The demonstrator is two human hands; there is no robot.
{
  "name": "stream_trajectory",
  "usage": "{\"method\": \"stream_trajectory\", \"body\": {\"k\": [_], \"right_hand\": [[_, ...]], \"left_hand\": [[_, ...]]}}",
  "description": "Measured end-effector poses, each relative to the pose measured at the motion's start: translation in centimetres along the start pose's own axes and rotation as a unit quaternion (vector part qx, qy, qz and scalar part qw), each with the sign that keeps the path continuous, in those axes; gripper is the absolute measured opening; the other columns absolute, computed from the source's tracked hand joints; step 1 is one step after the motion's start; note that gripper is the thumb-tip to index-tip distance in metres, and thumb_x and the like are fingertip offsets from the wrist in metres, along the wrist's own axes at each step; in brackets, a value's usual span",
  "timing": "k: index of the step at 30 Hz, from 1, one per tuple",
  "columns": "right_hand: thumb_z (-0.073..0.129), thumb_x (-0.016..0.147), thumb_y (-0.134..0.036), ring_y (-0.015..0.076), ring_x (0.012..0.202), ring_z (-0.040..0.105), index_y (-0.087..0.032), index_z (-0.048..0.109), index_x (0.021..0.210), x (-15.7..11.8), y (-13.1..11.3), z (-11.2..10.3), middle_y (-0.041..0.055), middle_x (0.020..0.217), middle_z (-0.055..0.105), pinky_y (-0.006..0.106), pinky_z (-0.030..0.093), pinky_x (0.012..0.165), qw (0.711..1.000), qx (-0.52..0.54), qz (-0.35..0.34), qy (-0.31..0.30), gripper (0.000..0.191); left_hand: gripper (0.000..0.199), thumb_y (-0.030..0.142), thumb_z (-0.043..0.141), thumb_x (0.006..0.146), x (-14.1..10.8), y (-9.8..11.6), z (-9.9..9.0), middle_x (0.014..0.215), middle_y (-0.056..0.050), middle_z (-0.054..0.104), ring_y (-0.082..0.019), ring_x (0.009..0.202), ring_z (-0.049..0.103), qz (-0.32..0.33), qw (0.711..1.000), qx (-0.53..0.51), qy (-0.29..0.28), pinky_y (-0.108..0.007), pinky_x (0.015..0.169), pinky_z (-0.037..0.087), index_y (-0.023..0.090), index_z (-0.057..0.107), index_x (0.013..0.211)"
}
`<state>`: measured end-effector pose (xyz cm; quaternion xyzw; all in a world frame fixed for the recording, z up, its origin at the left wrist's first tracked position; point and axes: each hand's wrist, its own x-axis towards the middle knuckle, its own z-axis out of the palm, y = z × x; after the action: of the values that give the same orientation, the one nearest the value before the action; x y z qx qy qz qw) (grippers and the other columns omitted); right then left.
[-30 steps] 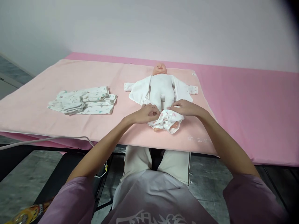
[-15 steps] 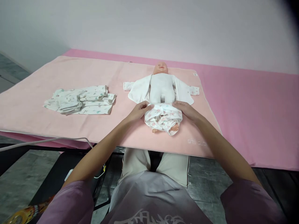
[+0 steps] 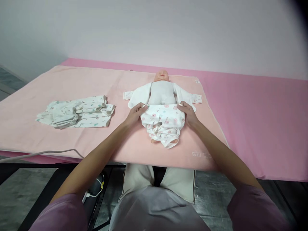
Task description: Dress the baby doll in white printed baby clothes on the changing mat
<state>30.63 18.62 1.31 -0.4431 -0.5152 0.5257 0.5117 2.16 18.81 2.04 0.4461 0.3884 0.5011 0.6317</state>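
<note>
Pale grey-white wall fills the top of the frame. Below it, bright pink smooth table cover, most exposed at right. Light peach rectangular cloth mat on top, centre to left.

Pink-skinned baby doll with white soft body lies face up on the mat, upper centre, head toward the wall. White long-sleeved fabric jacket is on its arms, front open, panels spread both sides. Folded white green-print fabric garment sits on the mat, left of frame, well apart from the doll.

White pink-and-teal-print fabric trousers: dead centre, over the doll's legs, bunched low, waistband stretched flat, feet poking out below. Left hand pinches the waistband's left corner, right hand the right corner; thumbs on top.
</note>
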Motion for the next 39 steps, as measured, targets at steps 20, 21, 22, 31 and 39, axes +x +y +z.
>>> {"method": "stream_trajectory", "body": {"k": [20, 21, 22, 31, 39], "right_hand": [[0.065, 0.097, -0.053, 0.017, 0.065, 0.039, -0.023, 0.046, 0.064, 7.6, -5.0, 1.7, -0.0015, 0.064, 0.042, 0.033, 0.031, 0.066, 0.933, -0.32, -0.101, -0.132, 0.048], [0.063, 0.097, -0.055, 0.0163, 0.064, 0.038, -0.023, 0.044, 0.064, 8.1, -4.6, 1.7, -0.0018, 0.065, 0.041, 0.033, 0.031, 0.065, 0.948, -0.284, -0.084, -0.116, 0.05], [0.064, 0.095, -0.059, 0.0158, 0.064, 0.039, -0.023, 0.043, 0.064, 8.5, -3.8, 1.6, -0.002, 0.066, 0.041, 0.033, 0.032, 0.065, 0.964, -0.244, -0.063, -0.09, 0.052], [0.077, 0.078, -0.065, 0.0258, 0.083, 0.067, -0.026, 0.068, 0.089, 8.2, 3.4, 2.0, 0.0025, 0.088, 0.073, 0.04, 0.056, 0.076, 0.989, 0.114, 0.094, -0.022, 0.042], [0.074, 0.086, -0.067, 0.0215, 0.082, 0.056, -0.027, 0.048, 0.078, 8.4, 2.3, 1.6, -0.0004, 0.081, 0.057, 0.036, 0.052, 0.08, 1.0, -0.001, -0.029, -0.008, 0.048]], "left_hand": [[0.036, 0.049, 0.083, 0.082, 8.1, 5.4, 1.8, 0.06, 0.0, 0.049, -0.017, 0.059, 0.042, 0.164, 0.894, 0.385, -0.158, -0.031, 0.06, 0.027, 0.022, 0.063, 0.071], [0.038, 0.051, 0.081, 0.085, 8.5, 5.3, 1.7, 0.061, 0.0, 0.048, -0.015, 0.058, 0.04, 0.154, 0.909, 0.36, -0.141, -0.03, 0.059, 0.026, 0.022, 0.062, 0.07], [0.042, 0.053, 0.079, 0.087, 8.8, 4.9, 1.5, 0.062, 0.001, 0.046, -0.014, 0.057, 0.038, 0.145, 0.925, 0.332, -0.113, -0.03, 0.058, 0.025, 0.021, 0.059, 0.068], [0.044, 0.056, 0.085, 0.081, 7.8, -0.5, -0.1, 0.072, 0.001, 0.06, -0.013, 0.061, 0.055, -0.005, 0.998, 0.059, -0.019, -0.025, 0.057, 0.043, 0.021, 0.06, 0.08], [0.043, 0.059, 0.08, 0.085, 8.8, -0.9, 0.0, 0.081, 0.0, 0.064, -0.015, 0.072, 0.058, 0.039, 0.998, 0.05, 0.004, -0.027, 0.067, 0.046, 0.022, 0.06, 0.093]]}}
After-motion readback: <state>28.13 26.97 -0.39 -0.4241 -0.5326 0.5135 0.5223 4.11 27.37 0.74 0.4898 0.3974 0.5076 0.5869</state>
